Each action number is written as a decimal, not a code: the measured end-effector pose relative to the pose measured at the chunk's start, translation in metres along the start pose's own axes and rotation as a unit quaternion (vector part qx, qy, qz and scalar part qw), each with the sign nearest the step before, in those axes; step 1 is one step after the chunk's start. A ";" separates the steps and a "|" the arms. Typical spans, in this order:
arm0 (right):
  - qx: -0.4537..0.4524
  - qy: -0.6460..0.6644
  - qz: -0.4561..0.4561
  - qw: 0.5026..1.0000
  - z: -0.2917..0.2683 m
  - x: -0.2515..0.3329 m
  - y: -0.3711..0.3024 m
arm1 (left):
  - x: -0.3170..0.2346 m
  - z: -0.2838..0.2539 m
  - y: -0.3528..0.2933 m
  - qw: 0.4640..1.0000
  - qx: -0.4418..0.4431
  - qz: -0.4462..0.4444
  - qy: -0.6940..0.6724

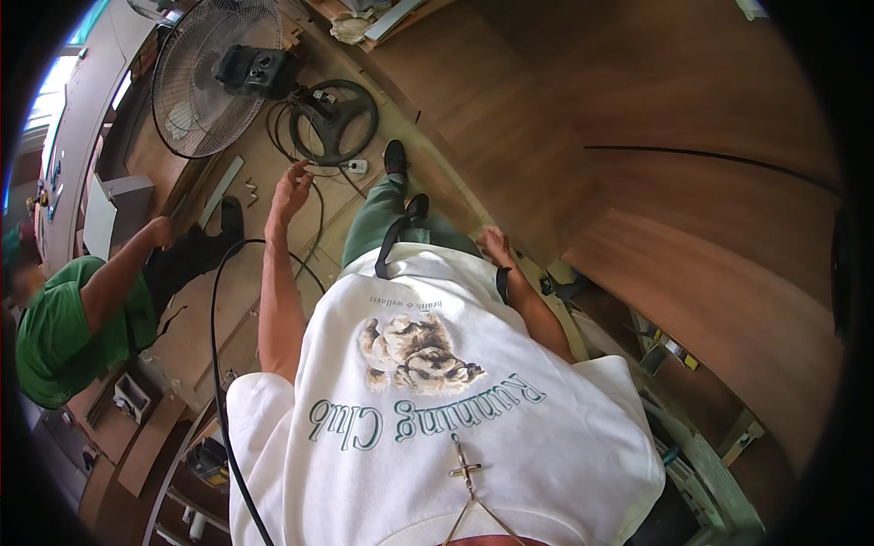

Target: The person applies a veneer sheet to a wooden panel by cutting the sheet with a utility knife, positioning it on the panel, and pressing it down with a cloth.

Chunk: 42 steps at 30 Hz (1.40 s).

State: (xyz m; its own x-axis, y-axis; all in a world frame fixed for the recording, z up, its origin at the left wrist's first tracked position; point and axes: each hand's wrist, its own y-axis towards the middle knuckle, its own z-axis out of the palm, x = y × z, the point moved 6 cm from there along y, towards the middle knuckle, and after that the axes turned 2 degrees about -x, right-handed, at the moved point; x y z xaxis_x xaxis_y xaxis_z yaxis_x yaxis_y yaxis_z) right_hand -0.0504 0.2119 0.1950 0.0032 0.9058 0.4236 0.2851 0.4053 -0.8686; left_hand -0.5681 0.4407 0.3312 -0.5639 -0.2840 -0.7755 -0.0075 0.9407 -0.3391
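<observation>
My left hand [290, 191] is raised ahead of me on the left, fingers loosely bent and apart, with nothing visible in it. Just beyond it are black cables and a white power socket [358, 166] on the floor, below the round black base [333, 122] of a pedestal fan. By my right hip, my right hand [494, 245] hangs with relaxed, slightly curled fingers and appears to hold nothing. A dark band circles that wrist. The right hand is nearest the edge of a large brown wooden panel [692, 273].
The caged fan head [214, 77] stands far left. On the left, a person in a green shirt [82, 328] bends forward. A black cable [217, 364] runs close along my left side. Wooden frames and shelving [701, 464] stand at my right.
</observation>
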 end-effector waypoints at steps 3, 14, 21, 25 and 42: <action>0.035 0.045 -0.096 0.994 0.010 0.052 0.009 | 0.018 0.004 0.001 1.000 0.012 -0.011 -0.004; 0.024 0.049 -0.098 0.994 0.017 0.103 0.019 | 0.064 0.011 -0.037 0.960 0.070 -0.214 -0.165; 0.006 0.055 -0.096 0.994 0.014 0.042 0.045 | 0.078 -0.009 -0.023 0.958 0.080 -0.150 -0.230; -0.014 0.114 -0.096 0.989 0.019 0.026 0.054 | 0.055 0.017 -0.006 0.954 0.094 -0.110 -0.263; -0.045 0.233 -0.095 0.967 0.019 -0.025 0.001 | -0.043 0.169 -0.012 0.965 0.259 0.006 0.043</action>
State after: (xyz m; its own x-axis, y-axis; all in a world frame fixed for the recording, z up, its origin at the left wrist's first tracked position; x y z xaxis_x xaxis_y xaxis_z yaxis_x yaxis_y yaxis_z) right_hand -0.0687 0.1923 0.1791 0.3684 0.6531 0.6616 0.4056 0.5274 -0.7465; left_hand -0.4045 0.4102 0.2784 -0.6276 -0.2371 -0.7416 0.4007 0.7183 -0.5688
